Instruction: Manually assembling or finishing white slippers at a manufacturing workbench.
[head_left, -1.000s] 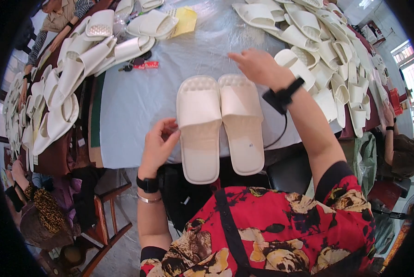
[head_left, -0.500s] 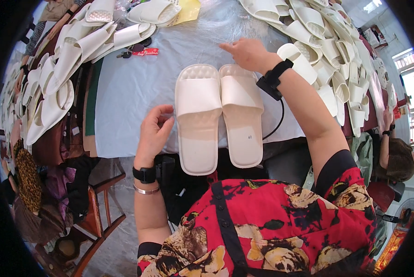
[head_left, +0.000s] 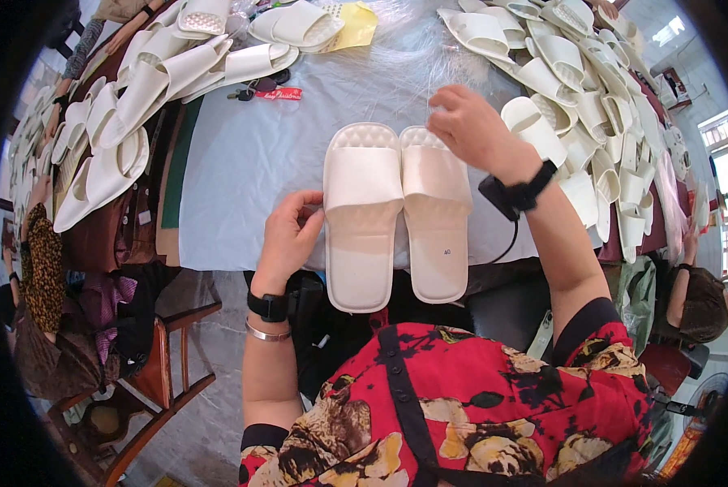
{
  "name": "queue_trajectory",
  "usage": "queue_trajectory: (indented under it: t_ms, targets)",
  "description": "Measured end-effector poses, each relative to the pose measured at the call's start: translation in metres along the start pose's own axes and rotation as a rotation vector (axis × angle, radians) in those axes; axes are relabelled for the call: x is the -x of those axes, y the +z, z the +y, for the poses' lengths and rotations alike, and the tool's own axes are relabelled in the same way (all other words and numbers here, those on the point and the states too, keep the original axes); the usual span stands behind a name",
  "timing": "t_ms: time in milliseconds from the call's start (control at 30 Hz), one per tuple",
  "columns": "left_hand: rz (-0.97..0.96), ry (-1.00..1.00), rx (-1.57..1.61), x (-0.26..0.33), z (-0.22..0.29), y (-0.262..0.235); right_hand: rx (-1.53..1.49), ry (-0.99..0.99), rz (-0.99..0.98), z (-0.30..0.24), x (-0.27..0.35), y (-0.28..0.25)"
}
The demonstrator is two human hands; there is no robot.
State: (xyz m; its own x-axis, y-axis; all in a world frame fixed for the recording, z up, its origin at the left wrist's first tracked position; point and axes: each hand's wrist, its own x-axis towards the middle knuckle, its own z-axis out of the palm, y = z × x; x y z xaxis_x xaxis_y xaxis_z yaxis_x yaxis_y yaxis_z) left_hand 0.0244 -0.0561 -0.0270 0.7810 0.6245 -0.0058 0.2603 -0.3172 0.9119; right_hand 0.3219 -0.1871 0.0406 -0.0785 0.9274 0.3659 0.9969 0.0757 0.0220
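Note:
A pair of cream slide slippers lies side by side in front of me, toes away: the left slipper (head_left: 362,252) and the right slipper (head_left: 438,235). My left hand (head_left: 289,231) rests beside the left slipper, fingers loosely bent and thumb apart, the fingertips at its outer edge. Over the toe end of the right slipper hovers my right hand (head_left: 477,134), its fingers curled in and pressed together. Whether anything thin is between them cannot be made out. Fine clear strands (head_left: 408,69) spread over the cloth beyond that hand.
Piles of cream slippers stand on the left (head_left: 124,114) and right (head_left: 583,105). Keys with a red tag (head_left: 278,94) and a yellow sheet (head_left: 354,26) lie on the pale blue cloth (head_left: 226,187). A wooden chair (head_left: 163,373) is at lower left. Other people work on both sides.
My right hand has drawn back toward the right slipper, its outstretched index finger now curled in. The left hand's fingertips have come up to the left slipper's edge. The view has shifted slightly.

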Motion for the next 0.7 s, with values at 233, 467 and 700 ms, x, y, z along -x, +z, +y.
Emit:
queue_trajectory:
  t_ms: [233, 467, 700]
  targets:
    - [0.049, -0.001, 0.059, 0.006, 0.005, -0.009, -0.243, -0.111, 0.003, -0.103, 0.027, -0.053]
    - [-0.289, 0.166, 0.207, 0.037, 0.069, 0.018, -0.401, -0.047, -0.038, -0.13, 0.052, -0.019]
    - [-0.119, 0.009, 0.355, 0.038, 0.05, 0.034, -0.435, 0.048, 0.063, -0.14, 0.064, -0.02]
